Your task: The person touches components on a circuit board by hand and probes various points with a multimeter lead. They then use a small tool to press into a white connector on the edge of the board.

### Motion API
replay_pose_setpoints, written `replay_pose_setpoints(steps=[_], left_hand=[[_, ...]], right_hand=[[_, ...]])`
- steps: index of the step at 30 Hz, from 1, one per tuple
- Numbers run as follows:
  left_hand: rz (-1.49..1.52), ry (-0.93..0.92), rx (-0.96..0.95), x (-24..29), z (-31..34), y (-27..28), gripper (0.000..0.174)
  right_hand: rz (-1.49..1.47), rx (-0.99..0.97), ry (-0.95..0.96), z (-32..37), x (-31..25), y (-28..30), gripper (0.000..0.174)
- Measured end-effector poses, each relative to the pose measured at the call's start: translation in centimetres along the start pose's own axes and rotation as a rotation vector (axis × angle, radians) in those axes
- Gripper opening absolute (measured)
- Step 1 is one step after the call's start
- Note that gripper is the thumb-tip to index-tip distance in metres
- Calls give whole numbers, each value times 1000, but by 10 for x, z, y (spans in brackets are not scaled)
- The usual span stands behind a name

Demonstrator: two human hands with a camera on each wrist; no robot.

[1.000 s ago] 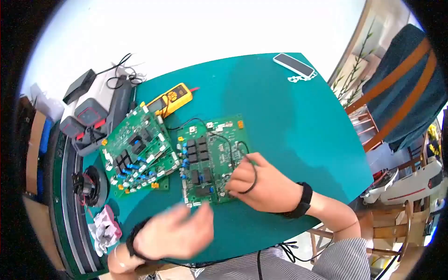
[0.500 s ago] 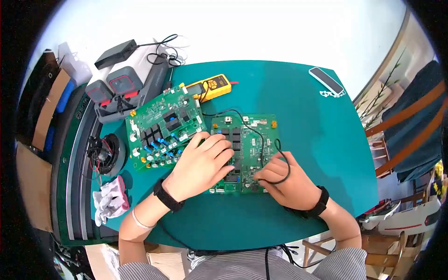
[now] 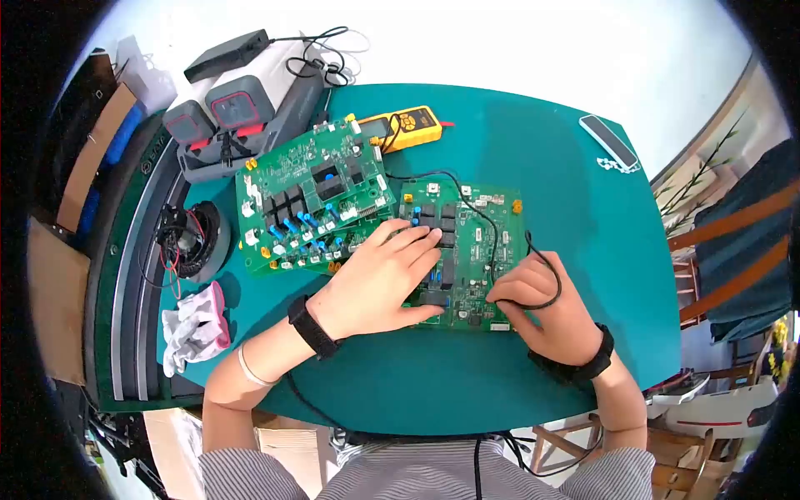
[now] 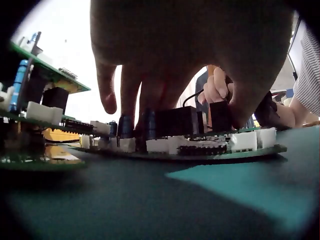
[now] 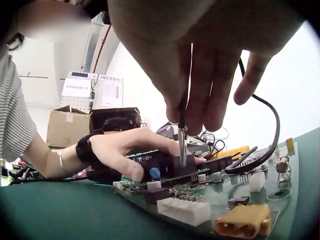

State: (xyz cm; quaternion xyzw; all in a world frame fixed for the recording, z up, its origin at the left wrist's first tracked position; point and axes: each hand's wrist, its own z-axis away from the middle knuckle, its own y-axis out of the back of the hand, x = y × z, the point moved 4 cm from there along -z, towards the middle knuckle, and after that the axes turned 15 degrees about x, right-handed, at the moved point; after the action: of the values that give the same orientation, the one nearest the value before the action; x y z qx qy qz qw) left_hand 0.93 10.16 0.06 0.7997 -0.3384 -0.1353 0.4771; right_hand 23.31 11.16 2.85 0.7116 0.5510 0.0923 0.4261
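On the teal table (image 3: 533, 150): left hand (image 3: 375, 283) flat, fingers straight, pressing the circuit board (image 3: 475, 250). Right hand (image 3: 546, 308) pinches a probe (image 5: 182, 145), tip on board. Probing step, likely; next contact calls for a steady tip.

**Green board with a probe standing on it**

The board (image 3: 479, 237) lies flat on the table (image 3: 583, 250), its long side running away from the person. It is green and crowded with black relays, blue capacitors and white connectors, with a yellow plug at its far right corner. The left hand (image 3: 379, 279) rests flat on its left half. The probe (image 5: 182, 142) stands almost upright with its thin metal tip on the board, pinched by the right hand (image 3: 542, 304). Its black lead (image 3: 552, 275) loops round that hand and trails across the board to the far edge.
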Motion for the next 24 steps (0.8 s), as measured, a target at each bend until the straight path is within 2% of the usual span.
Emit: replay_pose_setpoints(steps=[7, 9, 12, 19, 24], left_hand=[[69, 49, 3, -2, 0, -1, 68], [78, 58, 6, -2, 0, -2, 68], [96, 56, 4, -3, 0, -2, 68], [98, 57, 7, -3, 0, -2, 68], [114, 64, 3, -4, 0, -3, 67]], right_hand=[[20, -116, 23, 5, -2, -10, 23], [-25, -30, 6, 0, -4, -4, 22], [-72, -5, -15, -2, -4, 1, 21], [-137, -87, -46, 4, 4, -11, 23], [-261, -56, -15, 8, 0, -11, 35]])
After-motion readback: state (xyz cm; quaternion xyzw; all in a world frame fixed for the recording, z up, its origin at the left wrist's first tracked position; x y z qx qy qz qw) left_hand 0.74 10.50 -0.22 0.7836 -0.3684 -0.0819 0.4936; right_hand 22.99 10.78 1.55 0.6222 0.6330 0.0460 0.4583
